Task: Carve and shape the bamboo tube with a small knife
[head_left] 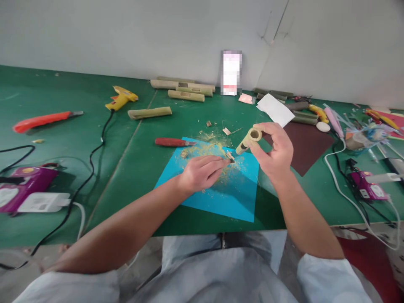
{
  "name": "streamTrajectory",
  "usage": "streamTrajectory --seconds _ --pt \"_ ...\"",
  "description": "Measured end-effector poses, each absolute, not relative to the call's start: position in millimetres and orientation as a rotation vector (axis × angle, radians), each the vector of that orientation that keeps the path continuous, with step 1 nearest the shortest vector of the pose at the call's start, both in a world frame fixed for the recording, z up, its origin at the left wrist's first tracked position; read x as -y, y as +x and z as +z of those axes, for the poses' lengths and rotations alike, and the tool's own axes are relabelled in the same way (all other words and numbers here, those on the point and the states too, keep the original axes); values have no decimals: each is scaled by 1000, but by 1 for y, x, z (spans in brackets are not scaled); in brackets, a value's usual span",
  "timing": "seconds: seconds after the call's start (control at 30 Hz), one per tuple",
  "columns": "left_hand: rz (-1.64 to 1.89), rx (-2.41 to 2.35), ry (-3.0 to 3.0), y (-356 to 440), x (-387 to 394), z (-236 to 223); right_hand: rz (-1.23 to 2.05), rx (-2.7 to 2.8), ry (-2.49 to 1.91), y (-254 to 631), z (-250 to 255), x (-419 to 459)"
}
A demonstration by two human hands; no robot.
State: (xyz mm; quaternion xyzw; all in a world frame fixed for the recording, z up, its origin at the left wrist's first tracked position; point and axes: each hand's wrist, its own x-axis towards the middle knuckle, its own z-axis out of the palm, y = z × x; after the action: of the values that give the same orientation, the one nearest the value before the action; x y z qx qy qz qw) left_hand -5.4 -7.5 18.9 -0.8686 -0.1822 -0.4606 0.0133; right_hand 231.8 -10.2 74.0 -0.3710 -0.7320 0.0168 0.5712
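Observation:
My right hand (276,147) grips a short bamboo tube (242,145) between thumb and fingers, its hollow round end tilted up towards me. Close by on the left, my left hand (203,171) is closed in a pinch above a blue sheet (221,206). At its fingertips shows a small pale chip with a dark edge, but what the fingers grip is too small to tell. Yellowish shavings (206,147) and bamboo chips (226,131) lie scattered beneath both hands. A red-handled knife (172,142) rests at the sheet's upper left edge.
Bamboo pieces (186,96) lie at the back, with a phone (231,73) against the wall. Left are a yellow glue gun (123,97), an orange cutter (44,121) and a purple power strip (34,185). Brown sheet (304,147), white paper (274,109) and cables are right.

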Motion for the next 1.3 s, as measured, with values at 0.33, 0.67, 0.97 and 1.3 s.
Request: streamTrajectory --seconds 0.33,0.67,0.97,1.3 --pt "-1436 594 -2719 -5 8 19 78 1723 -915 231 70 10" --pt "-1474 605 -2727 -4 6 16 123 1709 -919 229 70 13" --pt "-1472 632 -2718 -5 8 19 116 1688 -943 230 70 13" --pt "-1501 611 -2722 -5 5 20 99 1664 -920 229 68 16"
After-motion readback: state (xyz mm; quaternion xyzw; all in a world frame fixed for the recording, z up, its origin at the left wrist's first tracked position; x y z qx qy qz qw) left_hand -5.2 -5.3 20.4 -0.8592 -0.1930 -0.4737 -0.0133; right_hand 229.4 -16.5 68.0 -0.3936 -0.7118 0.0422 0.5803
